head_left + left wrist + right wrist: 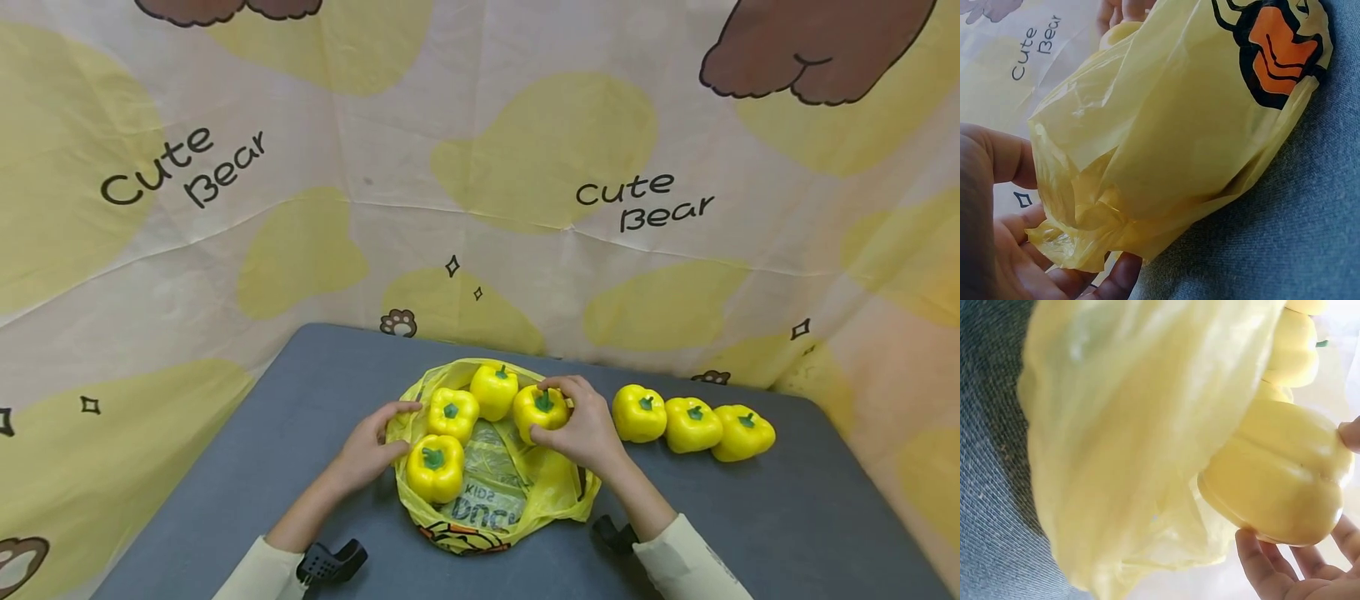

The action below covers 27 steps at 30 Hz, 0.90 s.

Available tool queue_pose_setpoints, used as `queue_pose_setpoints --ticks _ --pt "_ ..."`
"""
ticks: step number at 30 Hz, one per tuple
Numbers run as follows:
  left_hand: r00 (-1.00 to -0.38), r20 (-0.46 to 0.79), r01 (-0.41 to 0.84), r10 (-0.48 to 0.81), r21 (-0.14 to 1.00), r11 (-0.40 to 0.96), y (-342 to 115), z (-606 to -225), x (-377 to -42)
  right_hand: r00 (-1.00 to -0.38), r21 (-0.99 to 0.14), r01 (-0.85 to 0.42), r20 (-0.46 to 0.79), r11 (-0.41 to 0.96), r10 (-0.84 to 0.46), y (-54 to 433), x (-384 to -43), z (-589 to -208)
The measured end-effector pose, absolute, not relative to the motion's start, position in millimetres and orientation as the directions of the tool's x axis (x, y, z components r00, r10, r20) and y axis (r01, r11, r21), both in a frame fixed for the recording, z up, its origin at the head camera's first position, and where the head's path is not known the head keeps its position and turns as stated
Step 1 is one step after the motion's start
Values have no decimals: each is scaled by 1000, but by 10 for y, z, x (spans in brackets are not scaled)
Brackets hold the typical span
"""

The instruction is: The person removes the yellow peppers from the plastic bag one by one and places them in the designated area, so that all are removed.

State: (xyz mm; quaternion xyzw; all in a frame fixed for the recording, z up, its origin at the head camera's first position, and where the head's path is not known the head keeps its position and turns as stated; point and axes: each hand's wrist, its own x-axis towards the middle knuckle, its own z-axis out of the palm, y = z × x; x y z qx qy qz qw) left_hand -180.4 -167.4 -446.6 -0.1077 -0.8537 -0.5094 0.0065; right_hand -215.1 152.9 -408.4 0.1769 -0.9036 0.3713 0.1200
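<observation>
At the lower centre-left of the head view, a left hand (371,446) spreads its thumb and fingers wide apart, loosely bent, touching the left rim of a yellow plastic bag (558,496) that lies open on a blue-grey table (285,450). Inside the bag, three yellow bell peppers (435,468) curve from its left side up to its top. Just right of them, at the bag's upper right, a right hand (588,425) holds a fourth pepper (541,414) between thumb and fingers, parted by the pepper's width; whether its base touches the bag cannot be told. Farther right, three more peppers (693,425) stand in a close row, before a printed cloth (525,275) spanning the frame's upper part.
</observation>
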Motion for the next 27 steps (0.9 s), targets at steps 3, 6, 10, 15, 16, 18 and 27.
queue_pose_setpoints --ticks 3,6,10,15,16,18,27 --pt "-977 120 191 179 867 460 -1678 -4466 -1798 -904 -628 -419 354 656 -239 1543 -2120 -4049" --pt "-976 121 194 183 869 456 -1684 -4466 -1796 -898 -625 -432 366 651 -244 1568 -2096 -4007" --pt "-974 128 200 186 867 456 -1698 -4464 -1798 -895 -629 -437 375 643 -241 1609 -2063 -3952" --pt "-975 125 196 183 872 449 -1700 -4452 -1800 -898 -635 -428 381 643 -222 1670 -2016 -3913" --pt "-975 127 197 183 872 448 -1702 -4451 -1801 -898 -635 -426 382 645 -216 1684 -2006 -3908" --pt "-974 131 202 186 873 444 -1706 -4452 -1805 -897 -632 -425 389 649 -209 1714 -1986 -3899" --pt "-972 136 209 190 868 451 -1703 -4465 -1805 -901 -626 -403 398 668 -170 1892 -1907 -3887"
